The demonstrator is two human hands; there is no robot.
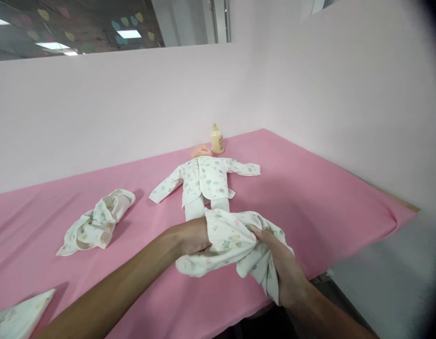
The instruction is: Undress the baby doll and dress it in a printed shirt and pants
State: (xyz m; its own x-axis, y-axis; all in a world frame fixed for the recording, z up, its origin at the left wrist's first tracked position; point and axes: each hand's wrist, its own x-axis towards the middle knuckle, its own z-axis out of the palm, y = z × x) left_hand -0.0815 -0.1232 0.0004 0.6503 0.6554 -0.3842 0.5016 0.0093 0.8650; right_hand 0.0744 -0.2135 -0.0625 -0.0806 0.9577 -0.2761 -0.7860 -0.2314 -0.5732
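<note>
Head view: printed baby trousers (232,240) lie bunched at the near table (309,188) edge, just below the doll's (205,181) white legs. Left hand (191,238) is tucked inside the waistband, its fingers hidden; right hand (286,270) grips the bunched cloth. Another garment (96,221) lies crumpled to the left.

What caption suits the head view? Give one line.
Left hand inside patterned baby trousers, right hand gripping them, at the feet of a doll on a pink table.
</note>
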